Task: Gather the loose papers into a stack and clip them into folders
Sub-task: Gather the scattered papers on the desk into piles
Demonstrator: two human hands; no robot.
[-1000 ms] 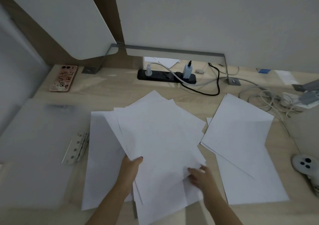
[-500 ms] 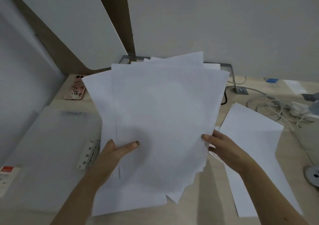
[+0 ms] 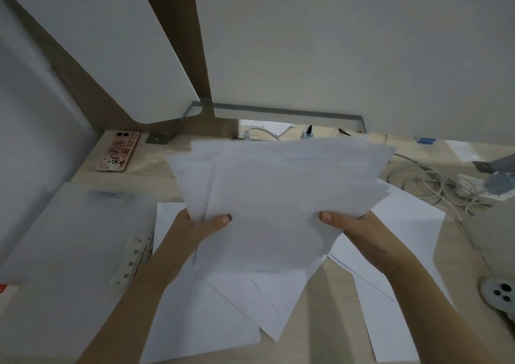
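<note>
Fanning unevenly, the sheaf (image 3: 278, 196) of white papers is held up above the desk (image 3: 331, 316), its pages skewed so that corners stick out at the top and hang down below. The left hand (image 3: 200, 228) grips the sheaf's left edge, thumb pressed flat on the front page and fingers hidden behind. The right hand (image 3: 356, 231) grips the right edge the same way, thumb on top. Under the sheaf, more paper lies loose on the desk: a single sheet (image 3: 195, 330) beside the left forearm, and overlapping sheets (image 3: 412, 232) to the right, partly under the right forearm. Left of the single sheet a translucent folder (image 3: 69, 238) lies flat, with a white punched clip strip (image 3: 133, 262) along its right edge, close to the left forearm. A phone (image 3: 117, 151) in a pink cartoon case lies face down at the desk's far left corner. Beyond the sheaf's top edge, plugs and a cord show in the gap under a grey panel (image 3: 334, 43), which stands on a metal bracket (image 3: 278, 111). A tangle of pale cables (image 3: 434, 188) lies at far right, and a white controller (image 3: 498, 294) with dark buttons sits at the desk's right edge.
</note>
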